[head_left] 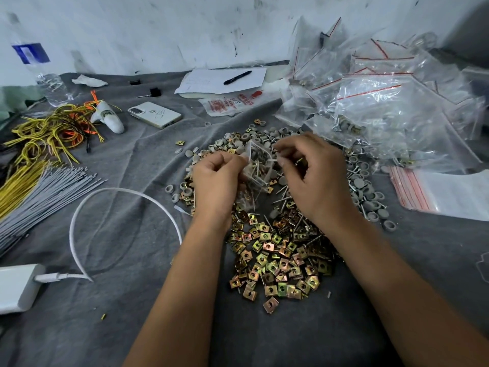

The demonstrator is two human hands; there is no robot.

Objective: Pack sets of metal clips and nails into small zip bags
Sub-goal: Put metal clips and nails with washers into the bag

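Zip bag (258,168) between both hands' fingers (238,157)

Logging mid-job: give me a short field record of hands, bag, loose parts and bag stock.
left hand: left hand pinches the small zip bag
right hand: right hand pinches the bag's other side
bag contents: nails visible inside
loose parts: metal clips piled near the wrists; grey caps and nails beyond
filled bags: heap far right
empty bags: stack right
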